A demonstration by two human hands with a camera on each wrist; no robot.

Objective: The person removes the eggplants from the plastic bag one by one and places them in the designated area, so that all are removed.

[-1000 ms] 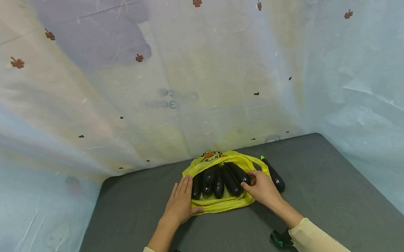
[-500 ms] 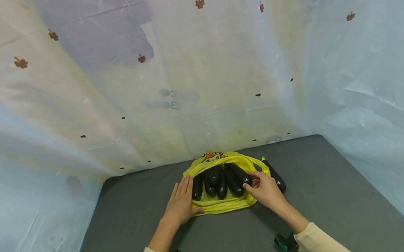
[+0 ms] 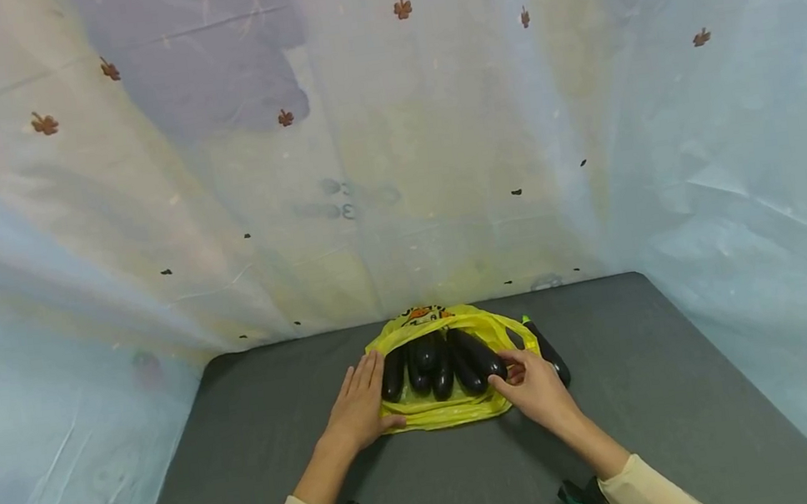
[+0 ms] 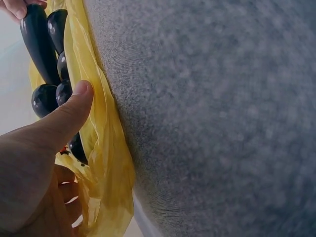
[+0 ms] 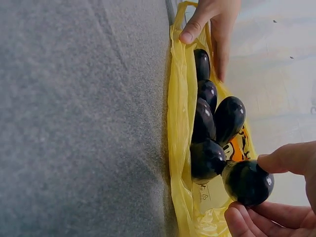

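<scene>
A yellow plastic bag (image 3: pixel 442 418) lies on the table with its mouth toward me, and several glossy dark eggplants (image 3: pixel 393 375) sit side by side inside. My right hand (image 3: pixel 539 391) pinches the near end of the rightmost eggplant (image 5: pixel 249 183) between thumb and fingers, as the right wrist view shows. That eggplant's far end is still within the bag. On the opposite side, my left hand (image 3: pixel 355 409) rests against the bag's left edge, fingers fairly straight and the thumb (image 4: pixel 79 96) on the front rim. Part of its fingers is hidden in the left wrist view.
Another eggplant (image 3: pixel 541 343) lies outside the bag on the right, partly behind my right hand. The dark grey table (image 3: pixel 447 482) ends at the back against a hanging patterned sheet (image 3: pixel 391 152), which also lines both sides.
My right hand has shifted slightly right and toward me, and the pinched eggplant's near end has moved with it. The left hand has stayed nearly still at the bag's edge.
</scene>
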